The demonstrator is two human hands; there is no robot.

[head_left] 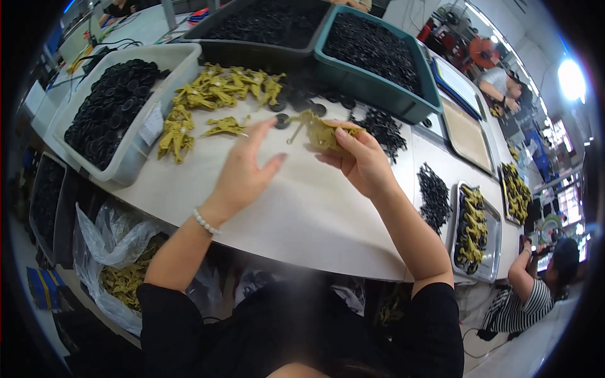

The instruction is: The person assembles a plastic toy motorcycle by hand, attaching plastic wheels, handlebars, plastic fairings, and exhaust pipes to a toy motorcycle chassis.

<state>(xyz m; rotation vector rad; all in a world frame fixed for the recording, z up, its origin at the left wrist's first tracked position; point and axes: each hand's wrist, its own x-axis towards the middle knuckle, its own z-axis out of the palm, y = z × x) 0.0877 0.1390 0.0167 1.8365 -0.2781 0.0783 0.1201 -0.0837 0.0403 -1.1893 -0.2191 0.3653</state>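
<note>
Over the white table (302,208), my right hand (364,154) pinches an olive-yellow plastic part (322,133) with a thin arm sticking out to its left. Thumb and index finger of my left hand (242,170) are spread apart, with nothing visible between them. Its fingertips are close to a black round disc (281,121); whether they touch it I cannot tell. One loose yellow part (224,126) lies just beyond that hand, and a heap of similar yellow parts (217,88) spreads behind it. More black discs (312,107) lie beyond my right hand.
A white bin (179,69) of black discs stands at left. Dark (252,53) and green (384,85) bins of black pieces stand at the back. Small black pieces (433,198) and a metal tray (495,246) of yellow parts are at right. Two people work further right.
</note>
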